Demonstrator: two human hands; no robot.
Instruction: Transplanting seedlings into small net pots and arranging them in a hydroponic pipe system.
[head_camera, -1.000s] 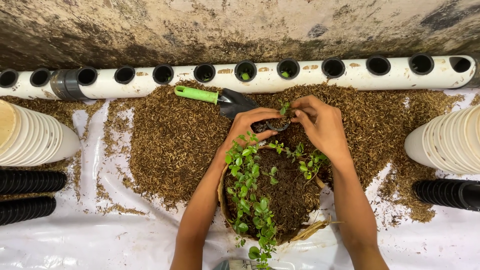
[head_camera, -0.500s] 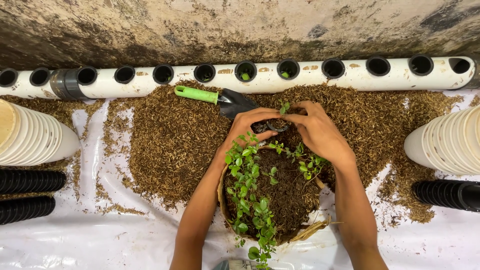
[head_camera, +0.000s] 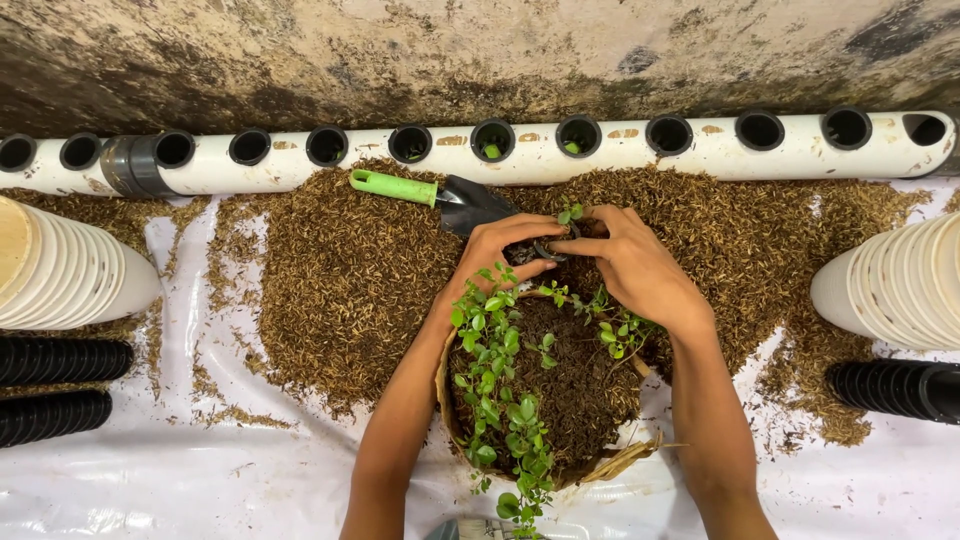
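My left hand (head_camera: 500, 250) and my right hand (head_camera: 630, 262) meet just beyond a round basket of dark soil (head_camera: 560, 390) full of small green plants (head_camera: 495, 380). Between their fingertips they hold a small black net pot (head_camera: 548, 248) with a little green seedling (head_camera: 570, 212) poking out of its top. The pot is mostly hidden by the fingers. A trowel with a green handle (head_camera: 395, 186) and dark blade lies on the brown husk just behind my left hand.
A white pipe (head_camera: 500, 155) with a row of round holes runs along the wall; some holes hold seedlings. Brown husk (head_camera: 340, 280) covers a white plastic sheet (head_camera: 200, 470). Stacks of white cups (head_camera: 60, 265) (head_camera: 890, 285) and black net pots (head_camera: 60, 385) (head_camera: 890, 385) lie on both sides.
Both hands have stayed over the small pot with only slight finger movement; the right fingers have closed in a little over its top.
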